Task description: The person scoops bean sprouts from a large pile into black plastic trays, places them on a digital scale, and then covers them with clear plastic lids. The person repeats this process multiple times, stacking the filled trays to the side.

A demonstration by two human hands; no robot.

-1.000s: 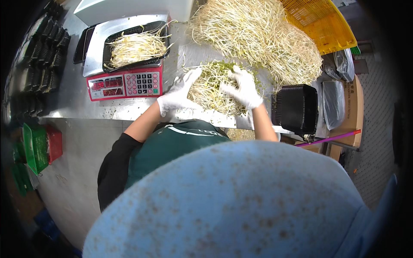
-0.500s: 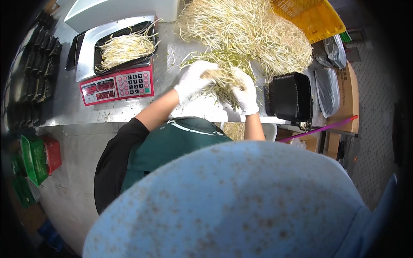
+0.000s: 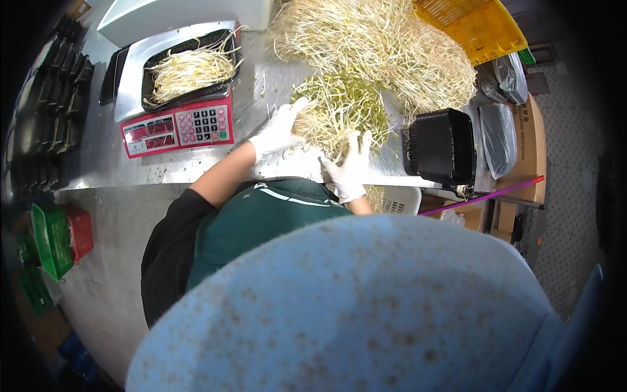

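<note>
My left hand (image 3: 277, 132), in a white glove, is open with its fingers apart at the left side of a small heap of green-topped bean sprouts (image 3: 349, 108). At the near side of this heap, my right hand (image 3: 349, 171), gloved too, has its fingers spread against the pale root ends. Neither hand closes around the sprouts. Beyond them lies a large pile of pale bean sprouts (image 3: 372, 49). To the left, a black tray (image 3: 149, 98) full of sprouts sits on the plate of a red digital scale (image 3: 206, 126).
Black empty trays (image 3: 443, 147) stand stacked at the right. Behind them are clear plastic packs (image 3: 498, 140) and a yellow crate (image 3: 480, 39). A white bin (image 3: 186, 19) is at the back left; many black trays (image 3: 49, 117) line the left side. A white basket (image 3: 400, 199) shows below the table edge.
Both hands have let go of the bunch of sprouts, which now rests on the table. My left hand has drawn slightly left and down; my right hand has moved nearer and left, fingers spreading.
</note>
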